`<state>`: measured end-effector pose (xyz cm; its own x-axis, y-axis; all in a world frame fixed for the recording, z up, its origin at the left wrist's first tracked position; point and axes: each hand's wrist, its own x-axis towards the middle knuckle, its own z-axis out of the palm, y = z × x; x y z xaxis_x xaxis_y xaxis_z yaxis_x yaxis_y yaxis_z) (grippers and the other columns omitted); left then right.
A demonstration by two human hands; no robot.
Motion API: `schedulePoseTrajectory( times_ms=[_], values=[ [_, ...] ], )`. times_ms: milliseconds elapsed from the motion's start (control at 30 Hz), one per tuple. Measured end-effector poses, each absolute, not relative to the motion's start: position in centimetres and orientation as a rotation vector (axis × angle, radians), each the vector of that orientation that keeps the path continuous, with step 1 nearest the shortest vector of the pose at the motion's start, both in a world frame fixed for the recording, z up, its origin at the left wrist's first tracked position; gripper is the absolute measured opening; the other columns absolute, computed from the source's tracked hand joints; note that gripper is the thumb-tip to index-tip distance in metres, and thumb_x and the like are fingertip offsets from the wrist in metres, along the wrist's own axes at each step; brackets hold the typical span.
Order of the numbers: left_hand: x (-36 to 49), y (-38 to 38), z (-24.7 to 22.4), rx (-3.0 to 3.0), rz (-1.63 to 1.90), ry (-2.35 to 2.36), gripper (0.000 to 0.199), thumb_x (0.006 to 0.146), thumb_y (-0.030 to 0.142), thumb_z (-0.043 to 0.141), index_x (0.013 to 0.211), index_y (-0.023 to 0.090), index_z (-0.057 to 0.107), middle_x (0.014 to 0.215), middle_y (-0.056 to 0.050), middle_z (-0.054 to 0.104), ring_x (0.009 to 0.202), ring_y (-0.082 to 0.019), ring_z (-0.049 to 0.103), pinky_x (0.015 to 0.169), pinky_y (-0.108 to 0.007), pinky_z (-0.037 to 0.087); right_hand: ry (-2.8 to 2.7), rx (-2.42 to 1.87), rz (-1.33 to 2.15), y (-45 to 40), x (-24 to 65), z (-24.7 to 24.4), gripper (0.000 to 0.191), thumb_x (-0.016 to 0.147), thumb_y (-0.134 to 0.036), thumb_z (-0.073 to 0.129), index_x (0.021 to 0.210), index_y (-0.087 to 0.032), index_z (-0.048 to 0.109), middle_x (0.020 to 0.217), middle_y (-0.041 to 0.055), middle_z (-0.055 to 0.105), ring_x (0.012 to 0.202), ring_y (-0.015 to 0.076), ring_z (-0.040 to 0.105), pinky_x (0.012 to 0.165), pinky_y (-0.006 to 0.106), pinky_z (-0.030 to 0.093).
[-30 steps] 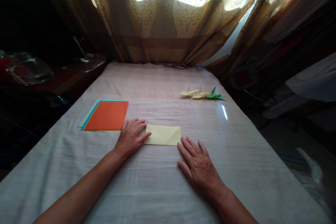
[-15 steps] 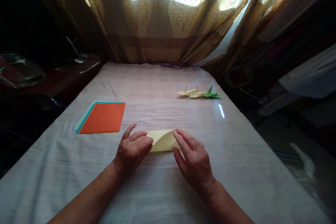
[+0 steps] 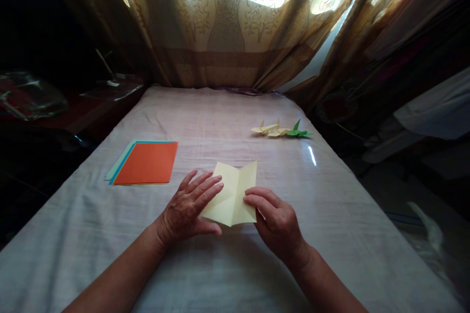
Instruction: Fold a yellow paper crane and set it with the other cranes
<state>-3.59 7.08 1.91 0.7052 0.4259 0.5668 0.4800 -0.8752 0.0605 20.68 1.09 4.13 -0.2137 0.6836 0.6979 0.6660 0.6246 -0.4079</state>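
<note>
A pale yellow sheet of origami paper (image 3: 235,190) stands partly opened in front of me, with a crease running down its middle and its right side raised. My right hand (image 3: 277,220) pinches the right edge between thumb and fingers. Over the sheet's left part lies my left hand (image 3: 193,203), fingers spread, thumb reaching below the paper's lower edge. Left of it rests a stack of coloured paper (image 3: 147,162), orange on top, with blue and pale green edges showing.
Two cream folded paper cranes (image 3: 270,130) and a green one (image 3: 299,130) sit in a row at the far right of the cloth-covered surface (image 3: 205,117). A curtain (image 3: 227,54) hangs behind its far edge. Dark furniture with a clear plastic item (image 3: 33,98) stands at left.
The yellow paper has gone from a flat, narrow folded strip to an opened sheet. My left hand has spread its fingers over it; my right has closed on its right edge.
</note>
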Motion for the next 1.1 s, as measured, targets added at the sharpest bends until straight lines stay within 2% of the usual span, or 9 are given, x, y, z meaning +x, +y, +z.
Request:
schedulePoseTrajectory(
  times_ms=[100,167,233,400,567,733,867,1000,1100],
  values=[
    [-4.0,7.5,1.5,-2.802,-0.818,-0.801,0.055,0.087,0.047,0.061,0.135,0.022,0.05,0.138,-0.012,0.056,0.138,-0.03,0.04,0.118,-0.052,0.017,-1.874,-1.061,0.093,1.0,21.3,3.5,0.031,0.083,-0.003,0.046,0.102,-0.021,0.064,0.1,0.0084,0.069,0.092,0.0163,0.068,0.078,0.027,0.058],
    [-3.9,7.5,1.5,-2.801,-0.848,-0.808,0.035,0.091,0.029,0.056,0.126,0.028,0.058,0.132,-0.005,0.062,0.135,-0.026,0.044,0.118,-0.051,0.016,-1.892,-1.105,0.109,0.9,21.6,2.8,0.032,0.082,-0.004,0.044,0.101,-0.022,0.064,0.1,0.0079,0.069,0.093,0.0167,0.068,0.079,0.028,0.059],
    [-3.7,7.3,1.5,-2.807,-0.901,-0.781,0.027,0.093,0.02,0.053,0.114,0.031,0.064,0.123,0.0,0.068,0.13,-0.022,0.05,0.118,-0.049,0.018,-1.92,-1.153,0.105,0.7,22.1,2.0,0.034,0.083,-0.005,0.041,0.1,-0.022,0.065,0.101,0.0077,0.07,0.095,0.0167,0.069,0.08,0.029,0.059],
    [-3.3,7.0,1.7,-2.906,-0.879,-0.632,0.017,0.093,0.017,0.053,0.099,0.025,0.066,0.109,0.001,0.074,0.119,-0.018,0.06,0.117,-0.042,0.024,-2.013,-1.21,-0.016,-0.2,23.9,0.7,0.033,0.085,-0.006,0.044,0.102,-0.022,0.067,0.106,0.0073,0.073,0.097,0.0165,0.069,0.083,0.029,0.058],
    [-2.9,6.5,1.6,-3.039,-0.75,-0.71,0.018,0.09,0.013,0.049,0.091,0.022,0.065,0.11,-0.001,0.074,0.118,-0.018,0.061,0.115,-0.039,0.028,-2.164,-1.257,-0.127,-0.9,25.6,0.3,0.033,0.082,-0.004,0.045,0.099,-0.02,0.068,0.105,0.0073,0.074,0.096,0.0185,0.069,0.081,0.032,0.056],
    [-2.5,6.4,1.0,-3.128,-0.589,-0.727,0.029,0.089,0.02,0.053,0.116,0.025,0.063,0.119,-0.003,0.07,0.117,-0.022,0.061,0.112,-0.043,0.032,-2.234,-1.285,-0.124,-0.8,26.2,-0.5,0.041,0.076,-0.002,0.044,0.104,-0.02,0.069,0.113,0.0073,0.072,0.105,0.0199,0.065,0.086,0.035,0.053],
    [-2.9,6.5,0.6,-3.159,-0.587,-0.727,0.034,0.09,0.015,0.047,0.116,0.028,0.064,0.117,-0.001,0.071,0.116,-0.021,0.061,0.112,-0.043,0.03,-2.288,-1.331,-0.098,-0.6,26.6,-0.9,0.035,0.082,-0.01,0.05,0.108,-0.022,0.07,0.115,0.0066,0.071,0.109,0.022,0.063,0.086,0.036,0.051],
    [-3.0,6.3,0.9,-3.234,-0.722,-0.815,0.024,0.09,0.018,0.05,0.104,0.027,0.067,0.101,0.0,0.075,0.106,-0.019,0.064,0.107,-0.041,0.035,-2.258,-1.338,0.081,-0.3,26.7,-0.5,0.019,0.088,-0.022,0.054,0.097,-0.024,0.071,0.107,0.0043,0.074,0.107,0.0225,0.063,0.088,0.037,0.049],
    [-2.6,6.2,1.0,-3.221,-0.88,-1.065,0.017,0.092,0.023,0.051,0.091,0.024,0.068,0.084,-0.002,0.073,0.09,-0.018,0.066,0.093,-0.035,0.046,-2.132,-1.404,0.232,0.3,26.3,0.1,0.019,0.091,-0.026,0.052,0.09,-0.026,0.071,0.098,0.0021,0.075,0.099,0.0199,0.066,0.085,0.035,0.049]
  ],
)
